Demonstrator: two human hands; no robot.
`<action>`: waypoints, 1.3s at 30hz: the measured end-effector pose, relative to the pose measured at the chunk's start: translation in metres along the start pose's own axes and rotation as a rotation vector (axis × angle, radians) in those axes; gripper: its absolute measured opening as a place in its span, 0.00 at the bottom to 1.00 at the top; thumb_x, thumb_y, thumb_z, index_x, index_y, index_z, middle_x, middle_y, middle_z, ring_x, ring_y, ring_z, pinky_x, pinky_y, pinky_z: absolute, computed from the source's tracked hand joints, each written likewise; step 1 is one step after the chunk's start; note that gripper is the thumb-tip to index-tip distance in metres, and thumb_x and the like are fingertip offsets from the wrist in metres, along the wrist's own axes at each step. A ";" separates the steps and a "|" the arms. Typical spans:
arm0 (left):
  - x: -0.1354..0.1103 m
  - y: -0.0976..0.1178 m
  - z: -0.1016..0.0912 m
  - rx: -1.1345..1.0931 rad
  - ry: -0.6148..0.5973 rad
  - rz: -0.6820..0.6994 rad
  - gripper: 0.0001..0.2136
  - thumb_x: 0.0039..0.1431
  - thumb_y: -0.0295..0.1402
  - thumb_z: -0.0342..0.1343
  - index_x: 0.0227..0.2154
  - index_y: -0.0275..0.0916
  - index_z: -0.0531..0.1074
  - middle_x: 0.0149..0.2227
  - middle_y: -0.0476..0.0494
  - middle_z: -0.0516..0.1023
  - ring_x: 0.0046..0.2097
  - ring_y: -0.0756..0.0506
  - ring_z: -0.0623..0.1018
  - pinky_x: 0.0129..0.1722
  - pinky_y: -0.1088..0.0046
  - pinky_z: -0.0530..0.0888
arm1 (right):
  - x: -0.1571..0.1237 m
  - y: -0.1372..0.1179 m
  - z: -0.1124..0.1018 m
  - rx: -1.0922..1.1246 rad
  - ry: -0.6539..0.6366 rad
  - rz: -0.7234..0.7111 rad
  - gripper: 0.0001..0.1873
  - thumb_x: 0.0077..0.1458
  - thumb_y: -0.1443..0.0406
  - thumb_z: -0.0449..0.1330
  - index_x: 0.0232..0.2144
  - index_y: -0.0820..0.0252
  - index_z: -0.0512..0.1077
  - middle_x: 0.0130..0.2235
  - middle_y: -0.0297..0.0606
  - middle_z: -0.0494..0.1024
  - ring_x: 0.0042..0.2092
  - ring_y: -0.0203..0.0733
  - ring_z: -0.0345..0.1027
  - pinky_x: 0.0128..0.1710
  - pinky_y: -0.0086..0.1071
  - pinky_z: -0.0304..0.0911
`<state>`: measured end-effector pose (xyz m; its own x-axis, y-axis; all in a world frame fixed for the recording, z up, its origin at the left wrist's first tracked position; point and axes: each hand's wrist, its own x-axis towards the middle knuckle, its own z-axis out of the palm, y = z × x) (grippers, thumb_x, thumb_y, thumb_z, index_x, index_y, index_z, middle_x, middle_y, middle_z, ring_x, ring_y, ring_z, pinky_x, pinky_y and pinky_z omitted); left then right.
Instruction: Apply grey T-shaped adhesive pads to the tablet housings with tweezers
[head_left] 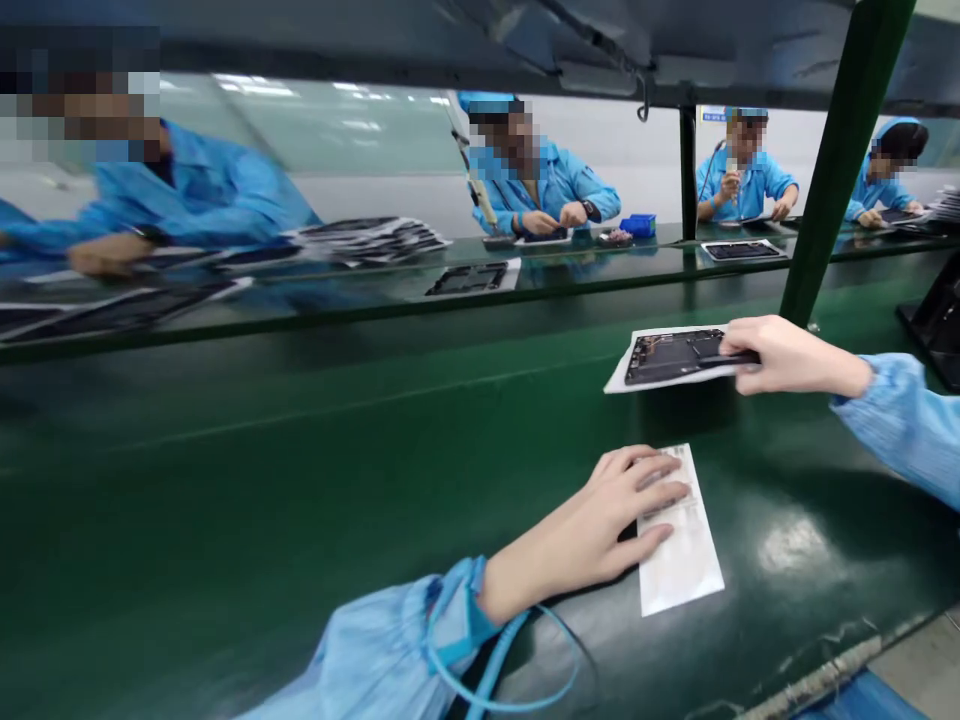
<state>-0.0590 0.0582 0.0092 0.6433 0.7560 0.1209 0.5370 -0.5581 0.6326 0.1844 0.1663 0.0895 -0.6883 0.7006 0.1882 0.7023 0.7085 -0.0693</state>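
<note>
Nearest, a blue cord [510, 660] loops from the cuff of the left sleeve. The left hand [600, 520] lies flat on a white slip [686, 565], fingers slightly apart and pressing its left edge, clamped on nothing. The slip lies on the green belt [300, 480], close to its near edge. Just beyond, the right hand [787, 355] pinches a dark board [671, 357] on its white backing by the right end, thumb on top, seemingly a little off the belt, shadow beneath. A green post [840, 170] rises behind. Farther off, more boards [469, 278] lie on a shelf, and workers [536, 185] in blue sit opposite.
</note>
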 end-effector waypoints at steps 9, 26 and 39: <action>-0.032 -0.007 0.027 0.101 0.137 -0.047 0.19 0.64 0.40 0.47 0.55 0.46 0.69 0.59 0.38 0.67 0.59 0.31 0.61 0.58 0.51 0.56 | -0.185 -0.005 0.042 0.166 0.045 0.026 0.12 0.55 0.73 0.51 0.39 0.56 0.67 0.37 0.38 0.72 0.30 0.37 0.70 0.28 0.28 0.65; -0.022 0.010 0.027 0.097 -0.015 -0.053 0.34 0.57 0.49 0.57 0.64 0.40 0.59 0.67 0.38 0.55 0.66 0.28 0.54 0.63 0.46 0.49 | -0.079 -0.063 0.018 1.013 -0.042 0.267 0.35 0.60 0.41 0.49 0.21 0.62 0.74 0.21 0.36 0.72 0.19 0.33 0.66 0.17 0.26 0.63; -0.023 0.016 0.033 -0.024 0.036 0.004 0.29 0.54 0.34 0.57 0.61 0.47 0.64 0.65 0.38 0.60 0.67 0.24 0.52 0.62 0.36 0.37 | -0.068 -0.073 0.056 1.243 -0.223 0.126 0.23 0.60 0.45 0.55 0.31 0.59 0.62 0.30 0.33 0.69 0.29 0.38 0.75 0.29 0.31 0.73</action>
<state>-0.0471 0.0206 -0.0082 0.6250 0.7659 0.1510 0.5206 -0.5531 0.6504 0.1693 0.0718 0.0265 -0.7301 0.6817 -0.0467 0.2043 0.1526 -0.9669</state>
